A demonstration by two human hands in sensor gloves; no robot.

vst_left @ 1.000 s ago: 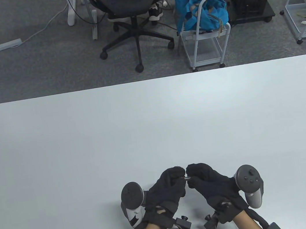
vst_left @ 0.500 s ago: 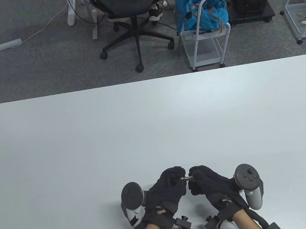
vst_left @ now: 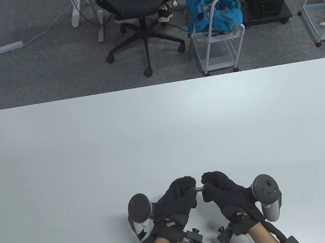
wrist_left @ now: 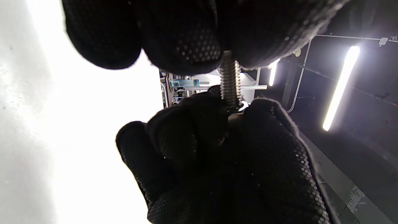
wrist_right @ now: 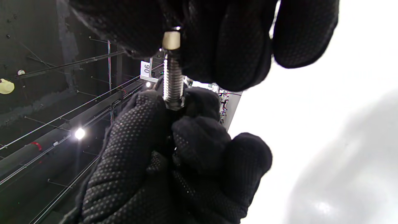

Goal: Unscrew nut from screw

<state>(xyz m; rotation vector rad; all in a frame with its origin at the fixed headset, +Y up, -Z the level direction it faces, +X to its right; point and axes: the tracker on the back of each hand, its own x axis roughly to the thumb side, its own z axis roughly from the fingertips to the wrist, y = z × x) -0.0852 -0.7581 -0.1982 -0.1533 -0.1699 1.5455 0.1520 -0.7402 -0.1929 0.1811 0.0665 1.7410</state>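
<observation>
Table view: near the table's [vst_left: 163,127] near edge we hold the screw [vst_left: 199,187] level between both hands. Our left hand [vst_left: 176,201] pinches one end; our right hand [vst_left: 224,193] pinches the nut [wrist_right: 171,39] at the other.

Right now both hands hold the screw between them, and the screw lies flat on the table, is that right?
Not quite. Both hands, left and right, do hold the screw between them, but it is lifted off the table, gripped at each end in the fingertips. The table view shows this.
</observation>
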